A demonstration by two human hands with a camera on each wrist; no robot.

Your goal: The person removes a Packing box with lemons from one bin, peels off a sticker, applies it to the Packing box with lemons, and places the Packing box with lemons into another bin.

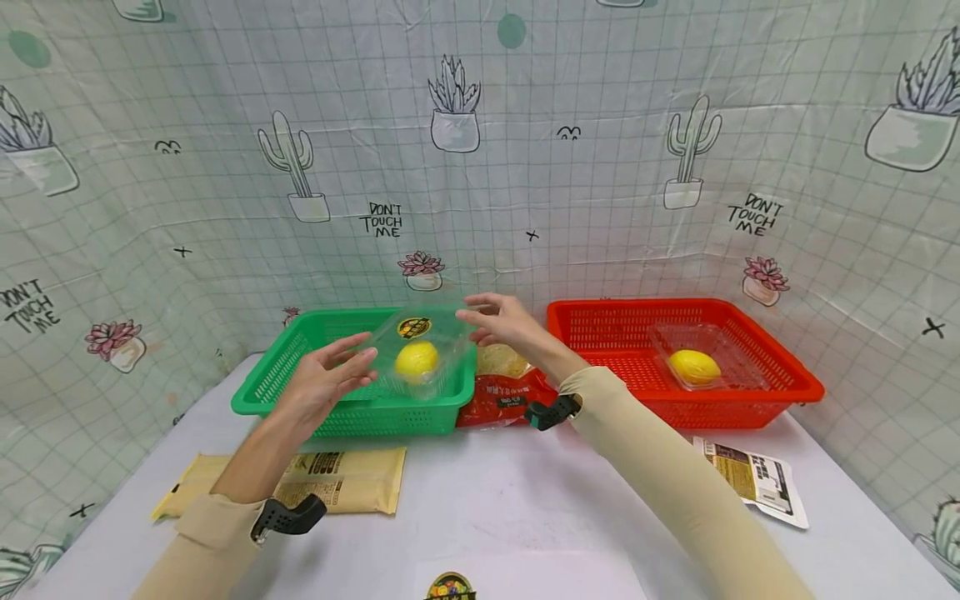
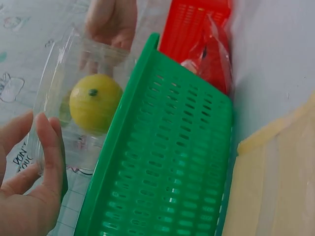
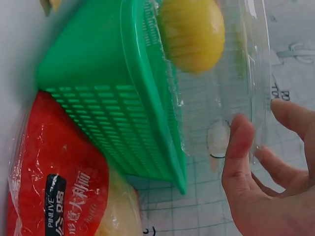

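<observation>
A clear plastic box (image 1: 447,332) with a yellow lemon (image 1: 417,360) inside is held tilted over the green basket (image 1: 345,421). My left hand (image 1: 318,379) pinches its left edge between thumb and fingers, as the left wrist view shows. On the opposite edge, my right hand (image 1: 513,323) grips with the thumb on one side and the fingers on the other (image 3: 275,172). A round dark and yellow sticker (image 1: 414,327) shows on the box. In the left wrist view the lemon (image 2: 96,104) is seen through the box wall.
A red basket (image 1: 622,408) at the right holds another clear box with a lemon (image 1: 695,367). Between the baskets lies a red bag of pasta (image 1: 495,402). A tan packet (image 1: 352,482) lies front left, a white and brown pouch (image 1: 757,479) front right.
</observation>
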